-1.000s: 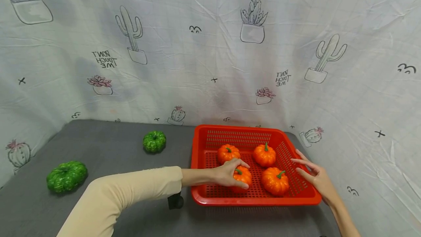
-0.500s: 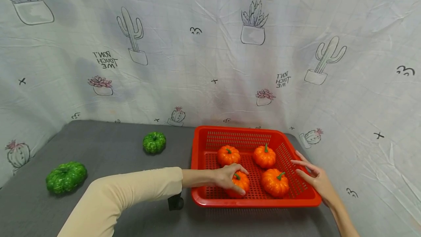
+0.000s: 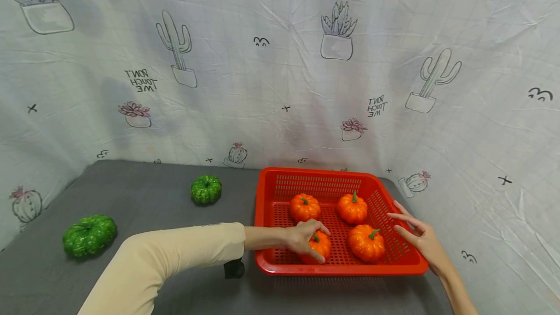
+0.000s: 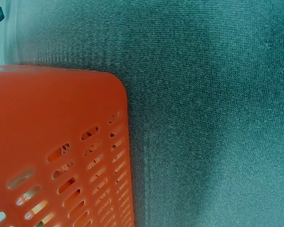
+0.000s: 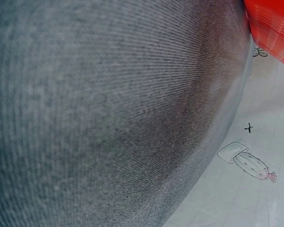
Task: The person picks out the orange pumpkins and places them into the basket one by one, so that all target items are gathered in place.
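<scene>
My left hand (image 3: pixel 302 238) reaches from the left into a red plastic basket (image 3: pixel 341 270) and grips a small orange pumpkin (image 3: pixel 323 246), fingers over its far side and thumb on its near side. This pumpkin is near the basket's front left, its left part hidden by the hand. Three more orange pumpkins lie inside: one at the back left (image 3: pixel 305 207), one at the back right (image 3: pixel 352 209) and one at the front right (image 3: pixel 366 244). At the basket's right rim, my right hand (image 3: pixel 425 239) rests with relaxed, spread fingers. Neither wrist view shows a hand; the basket's slotted wall (image 4: pixel 61 111) fills the left wrist view's lower left.
Two green pumpkins sit on the grey cloth-covered table (image 3: pixel 153 183) left of the basket, one farther back (image 3: pixel 206 189) and one at the far left (image 3: pixel 89 236). A white curtain (image 3: pixel 280 62) with cactus drawings hangs behind the table and along its right side.
The gripped pumpkin and my left hand have shifted slightly left and toward the basket's front. My right hand has stayed at the rim.
</scene>
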A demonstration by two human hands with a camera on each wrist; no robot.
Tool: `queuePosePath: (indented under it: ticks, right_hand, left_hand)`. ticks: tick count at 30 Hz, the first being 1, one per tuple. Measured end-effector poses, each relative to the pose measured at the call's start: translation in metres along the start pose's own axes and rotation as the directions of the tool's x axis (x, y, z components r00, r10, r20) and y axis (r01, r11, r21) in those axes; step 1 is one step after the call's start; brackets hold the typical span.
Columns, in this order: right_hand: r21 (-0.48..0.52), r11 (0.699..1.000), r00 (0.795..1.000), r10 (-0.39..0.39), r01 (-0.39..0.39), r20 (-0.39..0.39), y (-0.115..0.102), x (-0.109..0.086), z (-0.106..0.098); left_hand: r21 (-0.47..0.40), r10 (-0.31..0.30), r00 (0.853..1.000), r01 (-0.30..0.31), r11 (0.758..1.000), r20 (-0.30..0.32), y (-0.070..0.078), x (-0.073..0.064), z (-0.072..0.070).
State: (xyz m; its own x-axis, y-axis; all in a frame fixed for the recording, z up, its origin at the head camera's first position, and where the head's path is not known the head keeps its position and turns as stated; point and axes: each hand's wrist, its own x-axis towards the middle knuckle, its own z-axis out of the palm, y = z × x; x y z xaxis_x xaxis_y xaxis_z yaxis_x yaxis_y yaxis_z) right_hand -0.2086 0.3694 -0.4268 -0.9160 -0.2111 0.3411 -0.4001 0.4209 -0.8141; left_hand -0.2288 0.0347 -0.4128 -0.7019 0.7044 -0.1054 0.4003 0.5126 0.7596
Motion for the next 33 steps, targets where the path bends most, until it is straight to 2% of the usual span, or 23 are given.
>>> queuePosePath:
  ticks: [6, 12, 19, 22, 29, 33]
  right_hand:
    - [-0.012, 1.0, 1.0, 0.001, -0.001, 0.002, -0.0012, -0.0014, 0.0003]
    - [-0.008, 1.0, 1.0, 0.004, -0.004, 0.001, -0.0016, -0.0015, 0.0009]
    - [0.004, 1.0, 1.0, 0.004, -0.004, -0.004, -0.0008, -0.0017, 0.0011]
    - [0.005, 1.0, 1.0, -0.003, 0.003, -0.003, -0.0002, -0.0017, 0.0011]
    - [0.003, 1.0, 1.0, 0.007, -0.007, -0.002, 0.0001, -0.0015, 0.0003]
    - [0.004, 1.0, 1.0, 0.015, -0.015, -0.004, 0.0001, -0.0008, 0.0]
  left_hand:
    - [0.024, -0.021, 1.0, 0.02, 1.0, 0.012, -0.0002, -0.0011, 0.0012]
    - [0.059, -0.008, 1.0, 0.007, 0.998, 0.024, -0.0005, -0.0031, 0.0014]
    - [-0.026, -0.029, 1.0, 0.029, 0.999, -0.008, -0.0003, -0.004, 0.0013]
    - [-0.065, -0.031, 1.0, 0.031, 0.997, -0.004, -0.0006, -0.0034, 0.0009]
    - [-0.071, -0.072, 0.997, 0.069, 0.995, -0.033, 0.0007, 0.0005, 0.0003]
    - [-0.047, -0.058, 0.997, 0.056, 0.997, -0.051, 0.0, 0.0032, 0.0002]
